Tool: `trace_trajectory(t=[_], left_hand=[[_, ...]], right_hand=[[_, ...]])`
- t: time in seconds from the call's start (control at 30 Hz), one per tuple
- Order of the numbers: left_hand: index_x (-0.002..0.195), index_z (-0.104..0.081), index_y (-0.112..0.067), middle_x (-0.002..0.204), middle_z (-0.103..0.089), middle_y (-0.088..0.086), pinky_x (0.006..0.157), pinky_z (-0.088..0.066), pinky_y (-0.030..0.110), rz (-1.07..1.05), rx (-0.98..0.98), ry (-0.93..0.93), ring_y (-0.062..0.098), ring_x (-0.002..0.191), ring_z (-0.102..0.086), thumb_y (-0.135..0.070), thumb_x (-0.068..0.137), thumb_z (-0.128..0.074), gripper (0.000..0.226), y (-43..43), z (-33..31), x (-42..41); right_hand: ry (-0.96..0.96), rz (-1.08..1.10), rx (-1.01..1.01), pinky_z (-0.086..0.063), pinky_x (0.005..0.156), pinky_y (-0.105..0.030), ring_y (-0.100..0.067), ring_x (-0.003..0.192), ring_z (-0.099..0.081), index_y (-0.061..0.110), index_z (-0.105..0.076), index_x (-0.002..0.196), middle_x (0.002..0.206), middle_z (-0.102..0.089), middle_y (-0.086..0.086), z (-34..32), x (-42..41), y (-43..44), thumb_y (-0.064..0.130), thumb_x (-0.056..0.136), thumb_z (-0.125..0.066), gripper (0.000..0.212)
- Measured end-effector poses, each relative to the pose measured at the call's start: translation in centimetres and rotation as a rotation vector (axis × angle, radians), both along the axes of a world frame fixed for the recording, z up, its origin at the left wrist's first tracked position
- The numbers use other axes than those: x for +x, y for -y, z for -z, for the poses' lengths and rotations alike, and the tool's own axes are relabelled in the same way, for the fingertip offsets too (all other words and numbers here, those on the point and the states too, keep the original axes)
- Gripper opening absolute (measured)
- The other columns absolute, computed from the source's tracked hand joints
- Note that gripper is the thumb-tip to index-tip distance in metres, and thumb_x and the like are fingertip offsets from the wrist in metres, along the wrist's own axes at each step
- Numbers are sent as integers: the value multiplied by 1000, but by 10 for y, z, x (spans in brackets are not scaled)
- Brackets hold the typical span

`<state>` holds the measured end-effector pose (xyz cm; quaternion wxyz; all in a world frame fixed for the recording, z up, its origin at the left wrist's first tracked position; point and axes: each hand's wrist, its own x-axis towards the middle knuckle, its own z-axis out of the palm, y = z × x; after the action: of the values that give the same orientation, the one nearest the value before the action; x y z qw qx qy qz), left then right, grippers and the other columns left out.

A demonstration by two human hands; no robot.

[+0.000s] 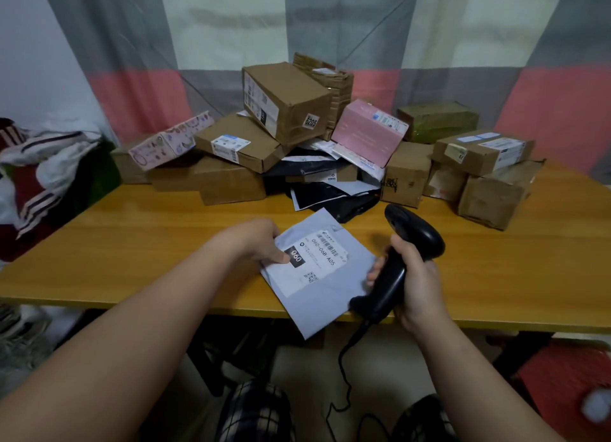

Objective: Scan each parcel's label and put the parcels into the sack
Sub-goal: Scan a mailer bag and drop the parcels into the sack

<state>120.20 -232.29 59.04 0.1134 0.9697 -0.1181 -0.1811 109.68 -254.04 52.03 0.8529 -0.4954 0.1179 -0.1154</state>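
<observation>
The left hand (261,243) is pinching the left edge of a pale grey mailer bag (317,276), thumb pressing on the white shipping label (315,258) beside its black "060" patch. The mailer is lying label-up at the near edge of the wooden tabletop (132,243), its near corner hanging over the rim. The right hand (413,276) is clenching the grip of a black handheld scanner (410,239), with the scanner head lying far of the hand and to the right of the mailer; its cable (344,375) is trailing down below the tabletop. The fingertips of that hand are sitting just beside the mailer's right edge.

Along the far side of the tabletop, a heap of parcels is waiting: a brown carton marked "6205" (287,100) is tilting on top, a pink box (368,132) is leaning to its right, and black poly bags (330,190) are spilling out underneath. More brown cartons (482,150) are stacking at the far right. A pile of clothing (39,173) is sitting off the left end.
</observation>
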Motion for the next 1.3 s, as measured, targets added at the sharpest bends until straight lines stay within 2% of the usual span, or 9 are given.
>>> trace_trajectory(t=[0.07, 0.17, 0.3, 0.47, 0.6, 0.73, 0.93, 1.07, 1.3], left_hand=[[87, -64, -11, 83, -64, 5, 61, -41, 29, 2, -88, 92, 19, 73, -56, -31, 85, -70, 21, -4, -2, -2], [76, -59, -12, 71, -61, 6, 60, -44, 32, -128, -481, 283, 20, 63, -57, -20, 85, -70, 16, -15, 8, -10], [88, -61, -12, 63, -63, 2, 46, -44, 18, -304, -955, 303, 5, 43, -55, -7, 89, -64, 6, -15, 48, -41], [99, -60, -22, 90, -70, -10, 56, -48, 12, -344, -1231, 354, -4, 70, -65, -7, 88, -67, 20, -11, 73, -56], [106, -62, -18, 96, -70, -11, 60, -50, 13, -316, -1250, 376, -4, 78, -66, -5, 85, -69, 26, -11, 76, -57], [106, -62, -19, 95, -68, -15, 67, -48, 10, -320, -1241, 409, -6, 82, -65, -6, 84, -71, 28, -11, 79, -58], [96, -61, -37, 96, -69, -1, 72, -50, 29, -325, -1096, 500, 15, 86, -63, -19, 85, -71, 23, -12, 80, -59], [87, -63, -18, 85, -58, -2, 82, -44, 39, -273, -929, 649, 29, 93, -54, -21, 93, -60, 7, -14, 79, -59], [97, -65, -25, 90, -60, -11, 81, -20, 25, -377, -783, 787, 9, 94, -47, -33, 85, -69, 15, -16, 73, -58]], right_hand=[[-1, 12, 1, -48, 54, -35, -26, 53, -56, 12, -66, 64, 63, -55, -11, -1, -1, 0, 36, 75, -74, 28], [-18, 56, -40, -50, 50, -32, -25, 51, -58, 7, -64, 73, 61, -57, -10, -6, -3, -1, 30, 85, -69, 26], [-16, -33, -190, -52, 49, -30, -21, 49, -58, 9, -64, 79, 58, -57, -7, -23, -17, -7, 23, 85, -70, 17], [133, -58, -657, -51, 60, -27, -12, 59, -62, 16, -68, 76, 60, -66, 4, -42, -32, -29, 17, 79, -76, 8], [152, -30, -693, -47, 66, -29, -6, 67, -59, 29, -66, 81, 59, -62, 20, -41, -39, -40, 24, 78, -75, 11], [168, 3, -763, -44, 57, -15, -1, 61, -60, 30, -64, 72, 59, -64, 18, -32, -53, -52, 40, 77, -73, 14], [164, 73, -850, -45, 50, -15, -7, 53, -62, 25, -62, 68, 54, -63, 8, -26, -58, -63, 36, 78, -73, 19], [148, 77, -865, -45, 49, -17, -9, 52, -61, 23, -60, 68, 53, -62, 5, -25, -60, -65, 44, 75, -69, 24], [132, 102, -881, -39, 48, -14, -4, 51, -55, 26, -55, 65, 50, -57, 12, -27, -58, -64, 39, 76, -70, 22]])
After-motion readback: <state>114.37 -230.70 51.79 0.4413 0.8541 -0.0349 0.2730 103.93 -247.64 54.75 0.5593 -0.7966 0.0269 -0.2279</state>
